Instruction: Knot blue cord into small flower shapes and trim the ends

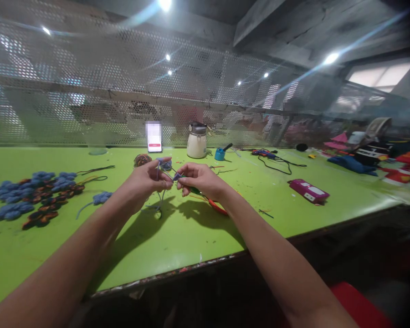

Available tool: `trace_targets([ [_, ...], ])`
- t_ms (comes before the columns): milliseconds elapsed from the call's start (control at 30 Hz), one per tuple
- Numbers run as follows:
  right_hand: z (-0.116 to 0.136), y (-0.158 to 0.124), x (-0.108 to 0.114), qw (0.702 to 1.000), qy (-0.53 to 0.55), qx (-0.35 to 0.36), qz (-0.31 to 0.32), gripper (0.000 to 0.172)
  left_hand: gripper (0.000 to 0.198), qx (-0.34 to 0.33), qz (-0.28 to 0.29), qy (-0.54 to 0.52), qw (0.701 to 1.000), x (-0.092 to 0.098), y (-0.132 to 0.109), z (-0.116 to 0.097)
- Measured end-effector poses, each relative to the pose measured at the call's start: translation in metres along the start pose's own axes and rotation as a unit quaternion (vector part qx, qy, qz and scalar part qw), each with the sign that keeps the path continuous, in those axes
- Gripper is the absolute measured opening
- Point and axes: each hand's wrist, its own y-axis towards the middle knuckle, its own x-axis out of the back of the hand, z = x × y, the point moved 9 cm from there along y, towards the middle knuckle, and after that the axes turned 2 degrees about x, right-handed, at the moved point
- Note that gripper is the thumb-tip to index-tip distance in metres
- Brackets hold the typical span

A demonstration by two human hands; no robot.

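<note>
Above the middle of the table, my left hand [147,176] is closed, with blue yarn [162,161] looped over its index finger. Its thumb and fingertips pinch a small blue-purple crochet piece [176,176]. My right hand [196,176] meets it there, closed around what looks like a crochet hook with a green handle [194,190], mostly hidden by the fingers. A yarn tail [160,200] hangs below my left hand. Behind that hand sit a multicoloured yarn ball [142,160] and some blue yarn. An orange-red loop [218,207], perhaps a scissors handle, shows beneath my right wrist.
Blue and dark crocheted flowers [37,193] lie at left on the green table [177,246]. A lit phone [154,137], a pale jug [197,142] and a blue pot [220,154] stand at the back. Rightward are a corded tool [268,155], a purple case [308,191] and cloth items.
</note>
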Motion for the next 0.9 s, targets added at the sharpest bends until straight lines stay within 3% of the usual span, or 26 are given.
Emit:
trace_targets([
  [200,0.000,-0.001,0.002,1.000,-0.013,-0.012,-0.018,0.013,0.087,0.042,0.005,-0.071,0.997,-0.003,-0.006,0.005],
  [433,0.000,-0.002,0.006,0.996,-0.071,-0.015,-0.045,0.016,0.072,0.085,0.015,-0.131,0.988,-0.001,-0.003,0.018],
  [567,0.002,-0.002,0.006,0.996,-0.081,-0.008,-0.042,0.016,0.073,0.079,0.004,-0.108,0.991,0.001,-0.004,0.013],
  [733,0.004,-0.001,0.007,0.992,-0.115,0.002,-0.055,0.018,0.059,0.099,-0.002,-0.102,0.990,-0.002,-0.009,0.006],
  [900,0.002,0.001,0.004,0.990,-0.132,0.021,-0.049,0.017,0.070,0.072,-0.026,-0.074,0.994,0.000,-0.006,0.008],
])
